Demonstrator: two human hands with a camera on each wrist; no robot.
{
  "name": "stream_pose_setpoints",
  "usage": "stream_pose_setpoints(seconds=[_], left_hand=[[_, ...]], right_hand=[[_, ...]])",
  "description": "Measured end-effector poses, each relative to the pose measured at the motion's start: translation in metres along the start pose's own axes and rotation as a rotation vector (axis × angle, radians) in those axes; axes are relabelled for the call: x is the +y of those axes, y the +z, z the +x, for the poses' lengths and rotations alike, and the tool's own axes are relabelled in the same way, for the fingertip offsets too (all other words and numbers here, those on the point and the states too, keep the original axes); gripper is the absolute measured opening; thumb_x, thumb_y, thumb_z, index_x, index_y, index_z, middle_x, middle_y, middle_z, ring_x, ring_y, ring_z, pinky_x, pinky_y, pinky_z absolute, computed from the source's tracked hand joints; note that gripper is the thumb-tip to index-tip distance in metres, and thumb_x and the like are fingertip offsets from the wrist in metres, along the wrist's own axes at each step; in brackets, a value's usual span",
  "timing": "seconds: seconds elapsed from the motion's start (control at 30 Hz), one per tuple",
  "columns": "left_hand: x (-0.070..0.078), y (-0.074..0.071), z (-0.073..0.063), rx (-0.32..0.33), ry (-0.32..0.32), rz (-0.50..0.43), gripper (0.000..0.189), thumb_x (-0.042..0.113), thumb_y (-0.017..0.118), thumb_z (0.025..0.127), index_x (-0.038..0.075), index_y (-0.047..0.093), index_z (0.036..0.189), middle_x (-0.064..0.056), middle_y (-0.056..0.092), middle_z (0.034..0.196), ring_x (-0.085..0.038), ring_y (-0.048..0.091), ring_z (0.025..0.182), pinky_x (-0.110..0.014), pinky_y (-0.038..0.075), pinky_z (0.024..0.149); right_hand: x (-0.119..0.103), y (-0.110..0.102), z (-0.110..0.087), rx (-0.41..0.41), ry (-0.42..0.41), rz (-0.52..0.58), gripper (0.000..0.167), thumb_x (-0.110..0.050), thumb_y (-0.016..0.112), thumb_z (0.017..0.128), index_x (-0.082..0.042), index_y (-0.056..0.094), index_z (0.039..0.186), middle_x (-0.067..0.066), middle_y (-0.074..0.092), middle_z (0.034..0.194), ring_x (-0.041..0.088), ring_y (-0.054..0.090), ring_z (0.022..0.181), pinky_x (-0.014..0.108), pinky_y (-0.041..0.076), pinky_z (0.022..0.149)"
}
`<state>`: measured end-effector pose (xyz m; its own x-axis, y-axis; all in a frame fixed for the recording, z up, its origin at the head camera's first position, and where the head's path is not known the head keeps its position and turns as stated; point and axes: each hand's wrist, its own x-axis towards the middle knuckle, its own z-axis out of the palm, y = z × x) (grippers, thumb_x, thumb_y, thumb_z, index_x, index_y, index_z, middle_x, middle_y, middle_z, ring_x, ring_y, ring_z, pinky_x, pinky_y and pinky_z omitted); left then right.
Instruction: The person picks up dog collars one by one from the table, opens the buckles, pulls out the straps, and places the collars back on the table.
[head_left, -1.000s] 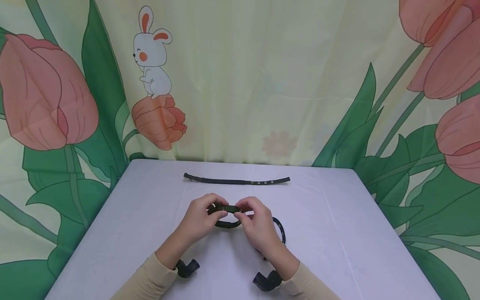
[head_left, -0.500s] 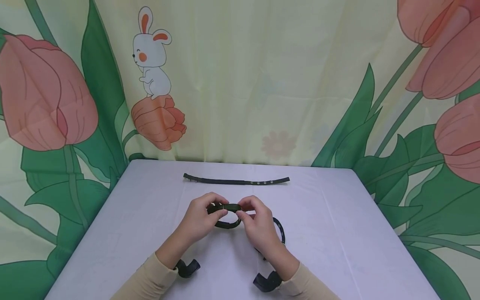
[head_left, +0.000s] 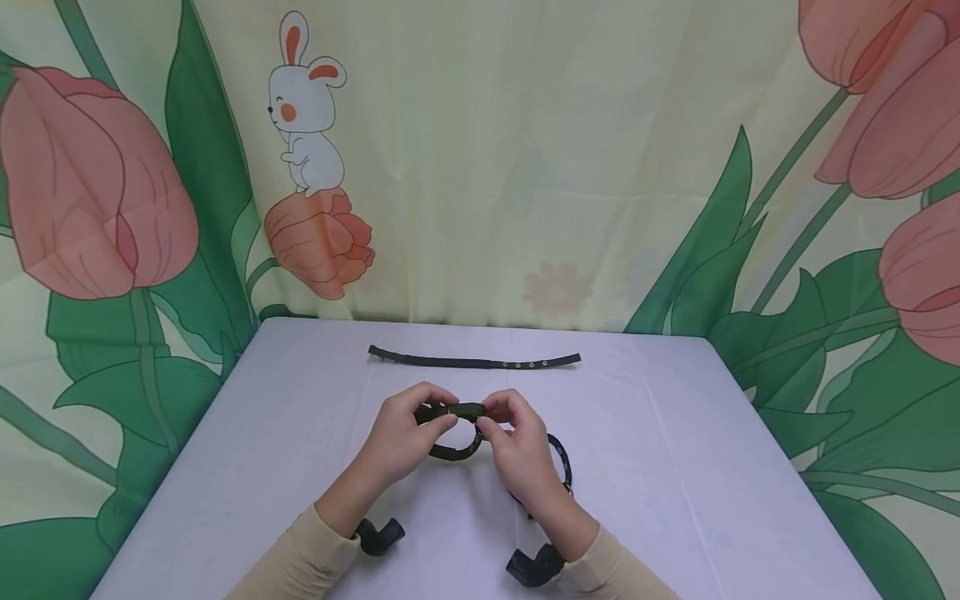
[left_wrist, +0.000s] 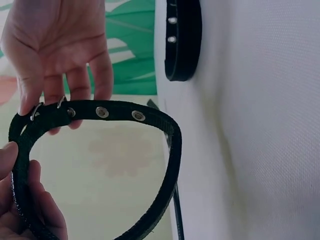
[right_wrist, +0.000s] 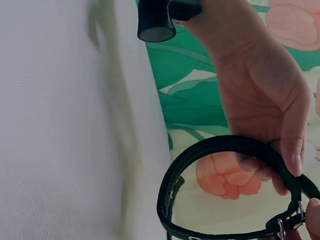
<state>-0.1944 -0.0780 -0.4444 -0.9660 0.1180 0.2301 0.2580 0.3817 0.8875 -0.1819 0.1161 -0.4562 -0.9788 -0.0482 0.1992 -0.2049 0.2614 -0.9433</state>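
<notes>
A black collar (head_left: 454, 454), closed into a loop, is held above the table between both hands. My left hand (head_left: 399, 437) pinches its band between thumb and fingers. On the other side, my right hand (head_left: 520, 450) pinches the band near the metal buckle (left_wrist: 35, 111), which shows in the left wrist view. Metal eyelets (left_wrist: 102, 112) run along the strap beyond a ring (left_wrist: 61, 102). In the right wrist view the loop (right_wrist: 164, 195) hangs open, and the fingers of my right hand (right_wrist: 314, 217) reach in at the right edge.
A second black collar (head_left: 564, 467), curled, lies on the table partly behind my right hand and wrist. Farther back, a black strap with eyelets (head_left: 472, 363) lies stretched out on the white tablecloth (head_left: 675, 467). A patterned curtain (head_left: 480, 167) hangs behind the table.
My right hand has shifted slightly up and to the right, widening the gap between the hands. More of the upper band now shows. Both hands keep hold of the collar.
</notes>
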Motion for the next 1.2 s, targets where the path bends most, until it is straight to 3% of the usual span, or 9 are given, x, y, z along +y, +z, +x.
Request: stream_pose_setpoints(seconds=[0.2, 0.33, 0.53, 0.67, 0.83, 0.97, 1.2], left_hand=[[-0.001, -0.001, 0.001, -0.008, 0.003, -0.003, 0.024, 0.002, 0.084, 0.091, 0.019, 0.076, 0.105, 0.002, 0.075, 0.099, -0.019, 0.069, 0.092, -0.029, 0.058, 0.079], [-0.004, -0.001, 0.002, -0.042, 0.082, 0.027, 0.023, 0.001, 0.082, 0.091, 0.018, 0.076, 0.106, 0.002, 0.074, 0.101, -0.015, 0.067, 0.093, -0.031, 0.059, 0.084], [-0.005, 0.0, 0.002, -0.069, 0.205, 0.087, 0.024, 0.004, 0.086, 0.088, 0.015, 0.075, 0.107, -0.003, 0.075, 0.105, -0.022, 0.068, 0.102, -0.043, 0.06, 0.094], [-0.004, 0.001, 0.003, -0.061, 0.214, 0.147, 0.029, 0.006, 0.09, 0.085, 0.023, 0.077, 0.104, 0.007, 0.076, 0.098, -0.018, 0.068, 0.101, -0.043, 0.06, 0.092], [-0.001, 0.0, 0.003, -0.088, 0.243, 0.215, 0.029, 0.002, 0.091, 0.082, 0.019, 0.078, 0.101, 0.008, 0.075, 0.094, -0.009, 0.066, 0.092, -0.031, 0.06, 0.082], [-0.001, 0.0, 0.002, -0.136, 0.27, 0.236, 0.029, 0.001, 0.09, 0.083, 0.016, 0.079, 0.104, 0.006, 0.075, 0.099, -0.01, 0.067, 0.092, -0.028, 0.059, 0.08], [-0.001, 0.002, 0.001, -0.132, 0.251, 0.212, 0.029, -0.003, 0.085, 0.087, 0.019, 0.079, 0.106, 0.007, 0.076, 0.105, -0.01, 0.067, 0.099, -0.027, 0.06, 0.082]], right_hand=[[-0.004, -0.002, 0.001, 0.005, 0.021, 0.064, 0.02, 0.002, 0.069, 0.101, -0.01, 0.064, 0.116, 0.008, 0.073, 0.112, 0.022, 0.073, 0.106, 0.032, 0.063, 0.089], [-0.004, -0.003, 0.001, 0.01, 0.019, 0.011, 0.021, 0.0, 0.072, 0.1, -0.015, 0.066, 0.114, 0.005, 0.074, 0.11, 0.02, 0.071, 0.105, 0.035, 0.059, 0.09], [-0.003, 0.0, 0.0, -0.018, 0.0, -0.072, 0.021, -0.003, 0.074, 0.099, -0.019, 0.07, 0.111, -0.001, 0.074, 0.111, 0.018, 0.07, 0.109, 0.034, 0.059, 0.089], [-0.004, 0.001, -0.001, -0.043, -0.009, -0.091, 0.024, -0.002, 0.075, 0.098, -0.022, 0.071, 0.111, -0.004, 0.074, 0.112, 0.017, 0.07, 0.11, 0.03, 0.06, 0.089], [-0.004, -0.001, -0.002, -0.052, 0.002, -0.092, 0.024, -0.001, 0.075, 0.098, -0.021, 0.071, 0.111, -0.003, 0.074, 0.112, 0.017, 0.07, 0.11, 0.031, 0.06, 0.088], [-0.004, -0.005, -0.001, -0.062, 0.007, -0.072, 0.02, -0.002, 0.074, 0.099, -0.017, 0.07, 0.113, 0.0, 0.074, 0.112, 0.019, 0.07, 0.11, 0.035, 0.059, 0.091], [-0.003, -0.011, 0.005, -0.103, 0.061, 0.04, 0.017, -0.001, 0.07, 0.101, -0.008, 0.069, 0.117, 0.007, 0.074, 0.114, 0.019, 0.072, 0.11, 0.033, 0.061, 0.095]])
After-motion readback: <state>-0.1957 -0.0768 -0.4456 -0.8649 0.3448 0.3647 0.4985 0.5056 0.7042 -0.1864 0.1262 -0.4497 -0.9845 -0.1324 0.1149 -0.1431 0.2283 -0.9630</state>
